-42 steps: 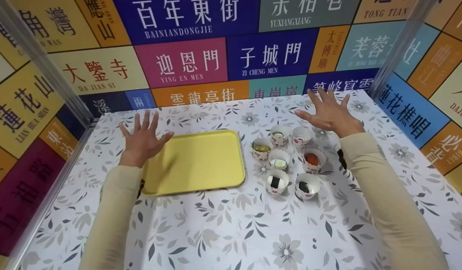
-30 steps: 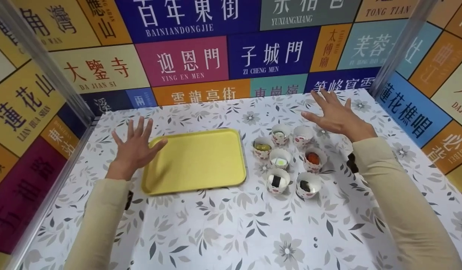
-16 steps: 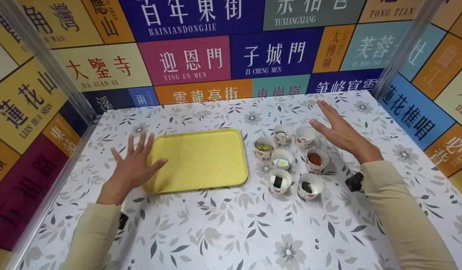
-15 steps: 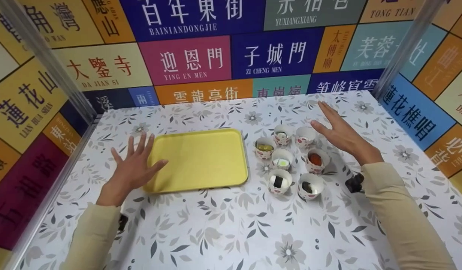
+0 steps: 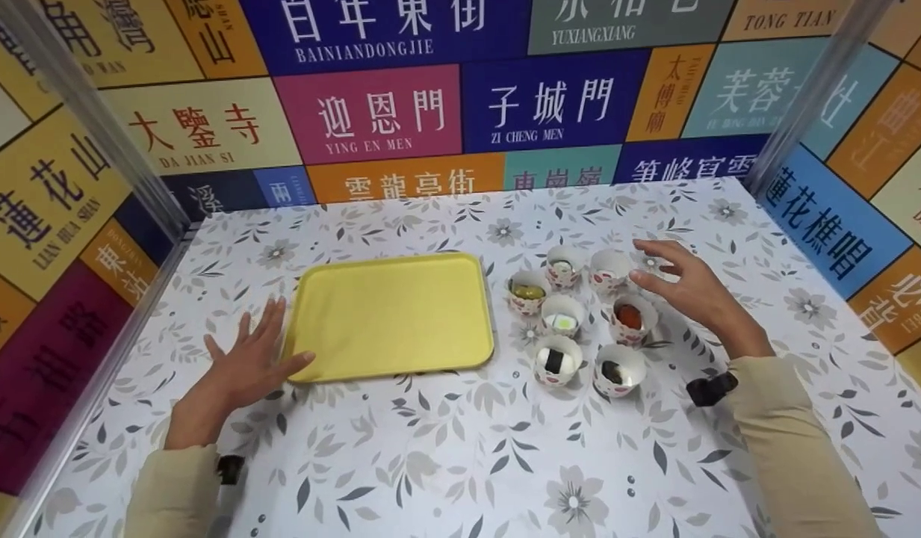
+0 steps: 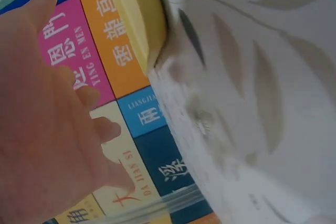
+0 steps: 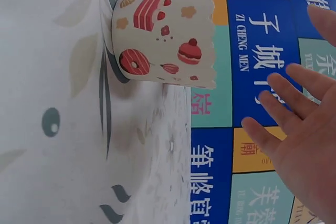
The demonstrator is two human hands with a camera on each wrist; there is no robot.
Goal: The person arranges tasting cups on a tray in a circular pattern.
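Observation:
Fingers spread, my left hand [image 5: 240, 373] hovers at the near left corner of a yellow tray [image 5: 391, 317]. Its thumb overlaps the tray's edge in the head view, while the left wrist view shows nothing held. My right hand [image 5: 692, 291], fingers loosely bent and holding nothing, is just right of several patterned paper cups. Nearest to it are a back cup [image 5: 609, 273] and one with an orange-red filling [image 5: 630, 317]. A printed paper cup [image 7: 168, 35] stands beside the hand in the right wrist view; its contents are hidden.
Other cups hold a white piece with a black band [image 5: 554, 362], a dark piece [image 5: 613, 371], a white and green piece [image 5: 562, 321] and a yellow-green piece [image 5: 527, 290]. The leaf-patterned table [image 5: 430, 463] meets sign-covered walls [image 5: 370, 112] behind and at both sides.
My left hand has drawn back toward the near left, off most of the tray. My right hand has come nearer and lower, beside the cups, its fingers more bent. Tray and cups stay put.

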